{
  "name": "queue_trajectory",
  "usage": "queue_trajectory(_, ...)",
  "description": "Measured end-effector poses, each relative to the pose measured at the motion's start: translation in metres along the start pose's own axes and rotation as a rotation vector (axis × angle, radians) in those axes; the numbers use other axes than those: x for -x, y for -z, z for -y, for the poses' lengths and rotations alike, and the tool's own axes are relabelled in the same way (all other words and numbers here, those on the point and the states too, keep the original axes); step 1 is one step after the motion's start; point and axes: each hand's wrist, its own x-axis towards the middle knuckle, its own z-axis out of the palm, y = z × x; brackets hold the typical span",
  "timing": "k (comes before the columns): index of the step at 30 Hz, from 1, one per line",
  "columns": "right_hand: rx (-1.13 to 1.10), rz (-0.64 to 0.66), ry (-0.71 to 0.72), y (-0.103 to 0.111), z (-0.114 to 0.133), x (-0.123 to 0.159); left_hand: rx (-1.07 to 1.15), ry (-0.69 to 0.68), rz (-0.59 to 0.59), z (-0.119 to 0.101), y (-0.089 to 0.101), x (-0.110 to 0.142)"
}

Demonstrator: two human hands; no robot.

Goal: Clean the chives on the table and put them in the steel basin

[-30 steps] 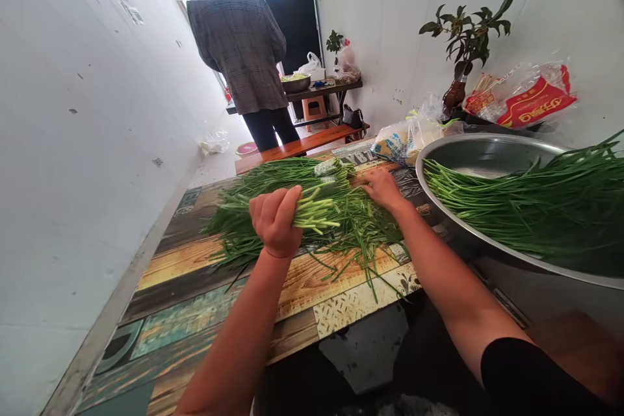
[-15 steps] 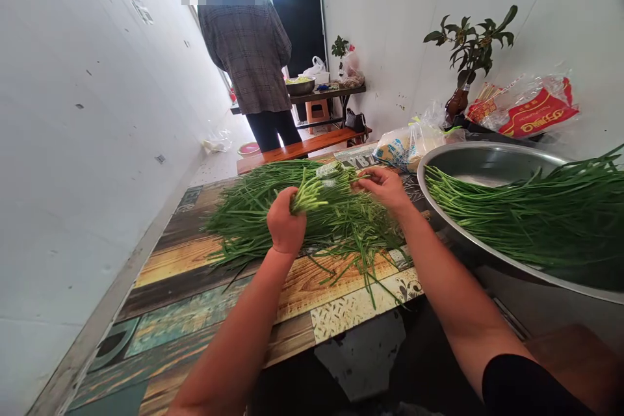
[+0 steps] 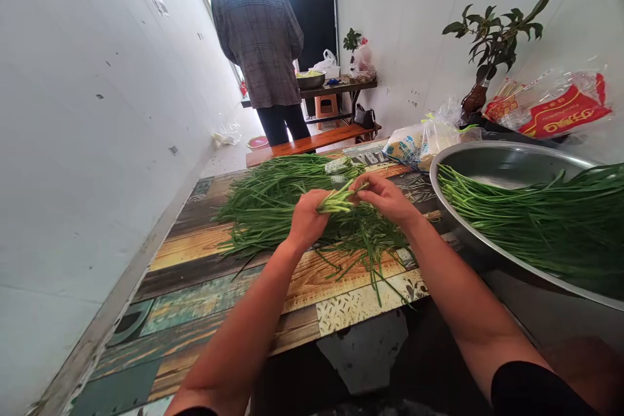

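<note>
My left hand (image 3: 308, 220) is wrapped round a small bunch of garlic chives (image 3: 337, 203), their pale stem ends pointing right. At those ends, the thumb and fingers of my right hand (image 3: 389, 200) pinch together on a stem; its exact end is hard to make out. Behind and left of my hands lies a large heap of chives (image 3: 268, 198) on the wood-patterned table (image 3: 205, 283). Whitish bands (image 3: 335, 166) wrap the stem ends at the back of the heap. Loose leaves and scraps (image 3: 373, 237) are scattered below my right hand.
A wide metal basin (image 3: 441, 224) holding more chives stands at the right. Plastic bags (image 3: 414, 143) and a potted plant (image 3: 475, 94) are behind it. Further back, a person (image 3: 260, 45) faces away, near a bench (image 3: 312, 143) and another table (image 3: 341, 88).
My left hand has moved right with the chives, bringing their stem ends to my right hand's fingers. The whole view has shifted slightly, so the surroundings appear further right.
</note>
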Motion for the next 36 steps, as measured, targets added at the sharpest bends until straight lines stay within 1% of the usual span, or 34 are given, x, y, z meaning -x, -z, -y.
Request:
queue_trajectory(2, -0.026, -0.041, -0.03, -0.006, -0.005, -0.002, 0.008, 0.069, -0.012, 0.003, -0.001, 0.001)
queue_trajectory(4, -0.007, -0.067, -0.059, -0.014, -0.012, -0.004, 0.026, 0.154, -0.04, 0.006, -0.002, 0.001)
queue_trajectory(6, 0.071, -0.083, -0.07, -0.02, -0.017, -0.006, 0.05, 0.216, -0.037, 0.007, -0.002, 0.001)
queue_trajectory(8, 0.179, -0.147, -0.063, -0.022, -0.022, -0.008, 0.067, 0.238, -0.012, 0.007, -0.001, 0.001)
queue_trajectory(10, 0.229, -0.29, -0.071, -0.016, -0.024, -0.01, 0.071, 0.244, -0.005, 0.006, 0.0, 0.0)
queue_trajectory(12, 0.204, -0.461, -0.108, -0.002, -0.026, -0.012, 0.074, 0.258, -0.017, 0.005, 0.002, -0.001)
queue_trajectory(13, 0.204, -0.524, -0.138, 0.006, -0.027, -0.012, 0.076, 0.268, -0.025, 0.005, 0.003, -0.001)
queue_trajectory(14, 0.252, -0.554, -0.171, 0.013, -0.027, -0.012, 0.078, 0.277, -0.031, 0.005, 0.004, -0.002)
queue_trajectory(16, 0.513, -0.579, -0.191, 0.024, -0.027, -0.011, 0.075, 0.288, -0.032, 0.005, 0.004, -0.002)
queue_trajectory(17, 0.664, -0.593, -0.149, 0.025, -0.025, -0.009, 0.068, 0.29, -0.028, 0.005, 0.004, -0.002)
queue_trajectory(18, 0.798, -0.587, -0.072, 0.024, -0.023, -0.008, 0.06, 0.29, -0.022, 0.006, 0.004, -0.002)
queue_trajectory(19, 0.902, -0.549, 0.032, 0.021, -0.02, -0.006, 0.053, 0.288, -0.014, 0.006, 0.004, -0.002)
queue_trajectory(20, 0.974, -0.475, 0.144, 0.016, -0.018, -0.005, 0.048, 0.284, -0.006, 0.006, 0.003, -0.002)
queue_trajectory(21, 1.022, -0.366, 0.239, 0.011, -0.016, -0.004, 0.046, 0.28, 0.003, 0.007, 0.003, -0.002)
queue_trajectory(22, 1.058, -0.253, 0.303, 0.006, -0.014, -0.003, 0.045, 0.276, 0.013, 0.007, 0.002, -0.002)
queue_trajectory(23, 1.082, -0.165, 0.332, 0.002, -0.013, -0.003, 0.043, 0.272, 0.022, 0.008, 0.002, -0.002)
queue_trajectory(24, 1.092, -0.109, 0.331, -0.001, -0.013, -0.003, 0.039, 0.272, 0.03, 0.008, 0.002, -0.002)
queue_trajectory(26, 1.049, -0.056, 0.27, -0.002, -0.015, -0.004, 0.024, 0.277, 0.036, 0.008, 0.003, -0.002)
queue_trajectory(27, 0.993, -0.031, 0.223, -0.001, -0.016, -0.005, 0.018, 0.28, 0.036, 0.007, 0.004, -0.002)
queue_trajectory(29, 0.817, 0.01, 0.12, 0.0, -0.017, -0.006, 0.022, 0.28, 0.035, 0.006, 0.004, -0.003)
queue_trajectory(31, 0.582, 0.011, 0.007, -0.002, -0.018, -0.006, 0.039, 0.27, 0.038, 0.006, 0.004, -0.003)
queue_trajectory(33, 0.337, -0.045, -0.108, -0.008, -0.019, -0.005, 0.048, 0.256, 0.038, 0.005, 0.004, -0.003)
queue_trajectory(36, 0.009, -0.18, -0.248, -0.019, -0.023, -0.007, 0.027, 0.233, 0.026, 0.005, 0.003, -0.001)
